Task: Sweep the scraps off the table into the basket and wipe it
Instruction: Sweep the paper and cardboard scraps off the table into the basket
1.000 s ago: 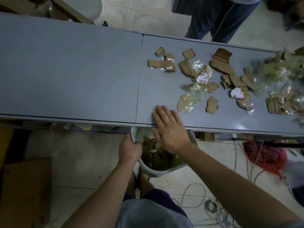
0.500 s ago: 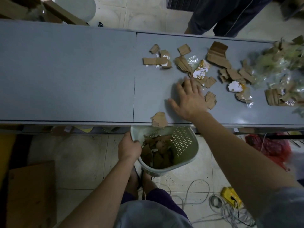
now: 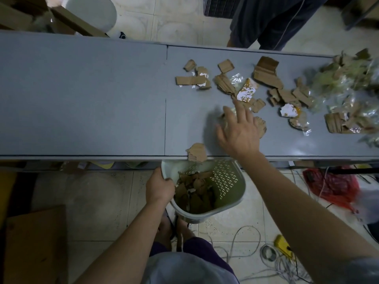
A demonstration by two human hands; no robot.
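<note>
head | left hand [image 3: 159, 187] fingers grip perforated plastic basket [image 3: 235, 201] rim; right hand [image 3: 240, 134] fingers spread wide

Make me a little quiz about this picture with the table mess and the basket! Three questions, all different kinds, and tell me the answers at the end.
1. True or false: the left hand grips the rim of the basket.
2. What sits right at the near edge of the table, just above the basket? A) a cardboard scrap B) a spoon C) a sponge
3. Fill in: the right hand reaches over the table with its fingers ____.

Key:
1. True. The left hand holds the basket below the table edge.
2. A. The cardboard scrap overhangs the edge.
3. Spread. It is over scraps, gripping nothing that shows.
</note>
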